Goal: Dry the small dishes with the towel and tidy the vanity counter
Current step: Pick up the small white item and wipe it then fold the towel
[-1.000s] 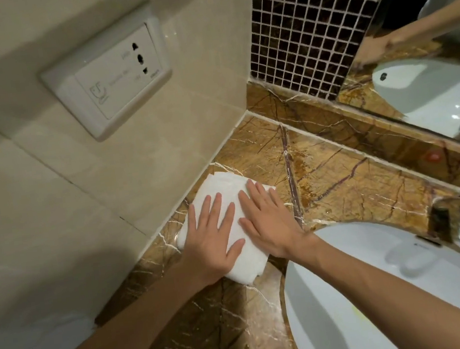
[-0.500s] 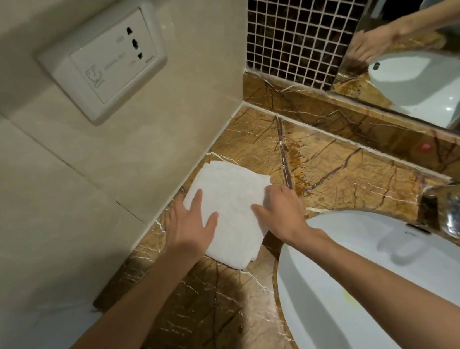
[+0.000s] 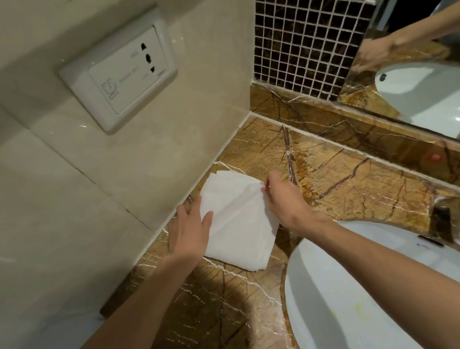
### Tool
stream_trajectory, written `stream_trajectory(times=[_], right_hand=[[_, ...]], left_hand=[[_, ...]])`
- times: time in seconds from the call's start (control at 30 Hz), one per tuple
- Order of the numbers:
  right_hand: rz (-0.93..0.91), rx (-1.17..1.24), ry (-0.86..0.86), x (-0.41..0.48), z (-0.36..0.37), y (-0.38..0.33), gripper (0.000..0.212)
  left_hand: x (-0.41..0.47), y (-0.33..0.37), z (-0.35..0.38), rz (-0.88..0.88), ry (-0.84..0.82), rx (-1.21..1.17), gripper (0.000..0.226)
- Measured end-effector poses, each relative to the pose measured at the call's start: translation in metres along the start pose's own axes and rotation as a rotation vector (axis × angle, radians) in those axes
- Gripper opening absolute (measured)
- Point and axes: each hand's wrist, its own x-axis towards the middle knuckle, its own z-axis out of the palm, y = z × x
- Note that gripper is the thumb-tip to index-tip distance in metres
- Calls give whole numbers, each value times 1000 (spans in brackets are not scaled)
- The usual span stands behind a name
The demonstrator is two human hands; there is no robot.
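Both palms have lifted off the folded towel [image 3: 236, 223], lying on the counter [image 3: 350, 187] beside the left wall: left hand [image 3: 191, 232] fingers together at its left edge, right hand [image 3: 284, 199] pinching its far-right corner, so squaring-up seems nearly done.

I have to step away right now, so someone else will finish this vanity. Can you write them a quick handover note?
Left hand: flat, open, pressing the left edge of the folded white cloth towel.
Right hand: fingers curled at the towel's right edge, apparently a pinch grip on its corner.
Towel lies on the brown veined marble counter, in the corner by the beige tiled wall, left of the white oval sink.
Done: towel folded and laid down.
Left: no small dishes in view; find them and check they are dry.
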Motion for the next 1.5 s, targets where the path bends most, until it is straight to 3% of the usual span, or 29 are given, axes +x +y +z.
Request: stream_trajectory(times=[0.07,0.17,0.27,0.33,0.4,0.63,0.7,0.77,0.83,0.9,1.2,1.5], right_hand=[[34,-51,-22,4,3,-1,4],[49,-143,10,2,12,-1,13],[-5,-220,98,-5,15,-1,16],[-42,-279,154,-8,14,0,15],[-43,-363,168,-8,14,2,12],[-106,-572,240,-15,18,2,11],[-260,-535,192,-19,24,1,25],[-345,-508,-3,-22,29,3,49],[-312,-501,-141,-22,34,9,59],[-276,-502,-169,-19,37,14,63],[-208,-517,-176,-22,46,-1,67],[-74,-515,-153,-20,67,-29,66]], left_hand=[[-1,1,3,-9,6,24,52],[-5,4,1,16,42,90,53],[-10,10,2,237,98,326,61],[-13,17,10,452,49,425,66],[-11,22,19,547,-11,461,66],[0,24,26,482,-26,446,70],[0,26,26,507,-17,451,69],[1,26,27,536,-16,480,67],[4,26,28,535,-17,498,67],[8,24,28,535,-13,509,68],[3,24,17,575,21,556,63],[13,-2,10,618,-61,583,69]])
